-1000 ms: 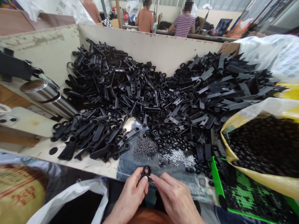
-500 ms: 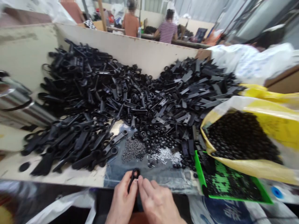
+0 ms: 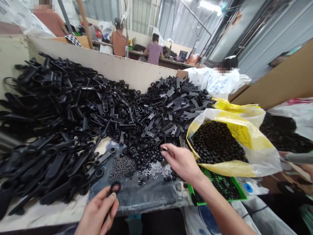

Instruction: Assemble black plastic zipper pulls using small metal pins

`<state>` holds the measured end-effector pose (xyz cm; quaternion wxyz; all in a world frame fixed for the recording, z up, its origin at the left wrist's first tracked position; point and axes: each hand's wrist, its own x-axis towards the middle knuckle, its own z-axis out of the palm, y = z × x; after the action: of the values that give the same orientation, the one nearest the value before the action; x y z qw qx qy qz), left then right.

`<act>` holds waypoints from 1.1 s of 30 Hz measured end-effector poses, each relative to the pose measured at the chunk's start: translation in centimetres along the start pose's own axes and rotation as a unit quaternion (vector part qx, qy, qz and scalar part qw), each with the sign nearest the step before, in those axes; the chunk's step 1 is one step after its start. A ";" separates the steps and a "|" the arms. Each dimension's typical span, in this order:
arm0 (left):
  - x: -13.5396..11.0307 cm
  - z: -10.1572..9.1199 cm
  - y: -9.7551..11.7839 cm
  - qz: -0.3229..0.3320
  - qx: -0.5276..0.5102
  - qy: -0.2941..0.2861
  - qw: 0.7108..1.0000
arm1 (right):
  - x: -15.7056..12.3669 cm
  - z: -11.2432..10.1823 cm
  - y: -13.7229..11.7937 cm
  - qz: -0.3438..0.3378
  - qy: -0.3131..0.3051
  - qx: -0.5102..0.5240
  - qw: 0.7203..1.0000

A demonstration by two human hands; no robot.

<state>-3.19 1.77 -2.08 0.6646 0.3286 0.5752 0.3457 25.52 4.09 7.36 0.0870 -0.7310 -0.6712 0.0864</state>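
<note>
My left hand (image 3: 97, 210) pinches a small black plastic handle piece with a ring end (image 3: 114, 188) at the near table edge. My right hand (image 3: 181, 161) is stretched forward over the table with its fingers bent down, just above a scatter of small black rings (image 3: 144, 155) and short silver pins (image 3: 156, 168). It holds nothing that I can see. A little heap of dark screws (image 3: 122, 166) lies between the two hands on a dark cloth (image 3: 151, 192).
A big pile of black handle parts (image 3: 73, 107) fills the table against a pale board wall (image 3: 110, 67). A yellow bag of black beads (image 3: 220, 143) and a green tray (image 3: 220, 189) lie on the right. Other people work behind and at right.
My right hand let go of the black piece and reached forward to the rings and pins. My left hand kept the piece. The view swung right and up.
</note>
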 end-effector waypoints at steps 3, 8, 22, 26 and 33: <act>-0.5 2.2 1.2 -0.078 -0.139 -0.021 0.987 | 3.9 0.7 1.2 0.017 0.007 -0.034 0.999; 0.1 4.0 1.4 -0.046 -0.160 -0.011 0.986 | 5.8 4.1 0.2 0.079 -0.012 -0.050 0.996; -0.5 3.8 0.9 0.011 -0.263 -0.034 0.964 | 6.7 6.0 -0.2 0.233 0.000 0.067 0.970; 0.3 3.5 0.3 0.022 -0.268 -0.046 0.962 | 7.1 6.3 -0.5 0.252 0.014 0.099 0.963; -0.1 3.0 0.5 -0.019 -0.314 -0.031 0.949 | 5.9 5.9 1.1 0.219 0.059 0.206 0.952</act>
<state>-0.25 1.89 -1.24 0.7584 0.1027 0.4227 0.4854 25.62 9.96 1.28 0.2543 -0.8298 -0.4562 0.1964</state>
